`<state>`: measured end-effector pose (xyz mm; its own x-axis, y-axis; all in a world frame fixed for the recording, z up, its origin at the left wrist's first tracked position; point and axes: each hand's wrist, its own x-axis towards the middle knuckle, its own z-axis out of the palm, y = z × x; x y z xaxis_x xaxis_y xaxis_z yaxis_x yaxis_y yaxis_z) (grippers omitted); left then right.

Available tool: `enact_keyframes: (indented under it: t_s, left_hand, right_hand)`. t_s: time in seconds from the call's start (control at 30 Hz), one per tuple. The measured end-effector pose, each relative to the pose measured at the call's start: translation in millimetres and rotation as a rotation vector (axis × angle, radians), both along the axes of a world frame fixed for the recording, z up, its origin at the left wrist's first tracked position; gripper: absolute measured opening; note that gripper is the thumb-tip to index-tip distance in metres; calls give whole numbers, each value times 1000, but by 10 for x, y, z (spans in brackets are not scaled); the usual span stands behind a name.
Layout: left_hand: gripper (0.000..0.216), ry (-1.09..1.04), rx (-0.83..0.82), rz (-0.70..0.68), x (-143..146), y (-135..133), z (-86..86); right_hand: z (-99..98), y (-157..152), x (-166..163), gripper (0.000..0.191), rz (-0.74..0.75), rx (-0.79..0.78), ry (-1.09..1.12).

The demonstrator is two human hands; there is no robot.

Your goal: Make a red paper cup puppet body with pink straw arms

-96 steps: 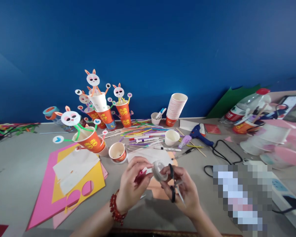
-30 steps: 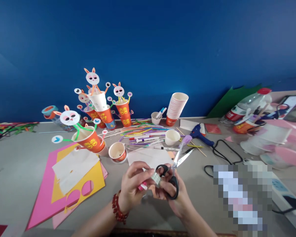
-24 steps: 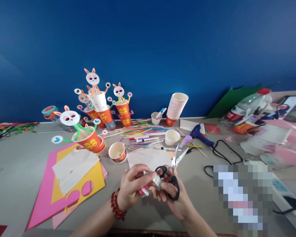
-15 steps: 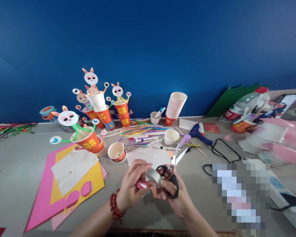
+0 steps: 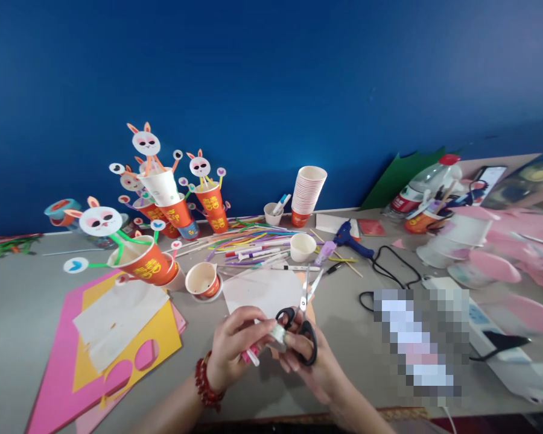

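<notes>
My left hand (image 5: 238, 337) is closed around a small roll of clear tape (image 5: 279, 335). A pink piece with a white end (image 5: 251, 355) also sticks out from under its fingers; I cannot make out what it is. In my right hand (image 5: 314, 361) are black-handled scissors (image 5: 304, 301), their blades parted and pointing away from me. The right fingertips also touch the tape roll, so both hands meet at it. Beyond them lies a sheet of white paper (image 5: 257, 292), with an orange piece partly under the scissors.
Rabbit figures in paper cups (image 5: 147, 265) stand at the left, behind pink and yellow card (image 5: 163, 346). Pens and pipe cleaners (image 5: 244, 241) lie mid-table near a cup stack (image 5: 308, 193). A blue glue gun (image 5: 353, 241), its cord, and a power strip (image 5: 479, 337) are at the right.
The view has turned slightly right, so the table things sit further left. The tape roll has tilted between my fingers. Both hands keep hold of the same things.
</notes>
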<state>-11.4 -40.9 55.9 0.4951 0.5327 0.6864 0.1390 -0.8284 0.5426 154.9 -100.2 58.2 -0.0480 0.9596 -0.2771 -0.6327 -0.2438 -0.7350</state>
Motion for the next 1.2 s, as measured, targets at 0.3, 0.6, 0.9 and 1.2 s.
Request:
enact_keyframes:
  t_s: [0.3,0.6,0.9,1.2]
  left_hand:
    - [25,-55,-692,-65,146,-43,16]
    - [13,-124,-721,-48,60,30,234]
    - [14,-287,-1094,31,-30,59,370]
    - [24,-283,-1229,-84,-28,52,369]
  right_hand:
    - [-391,-124,902,31,-376,50,-1442]
    - [-520,-161,1306,45,-429,-10,-1733]
    - [-286,-171,1552,40,-370,-53,-1908]
    - [-73,63,1740,41,-161,-308,-1892]
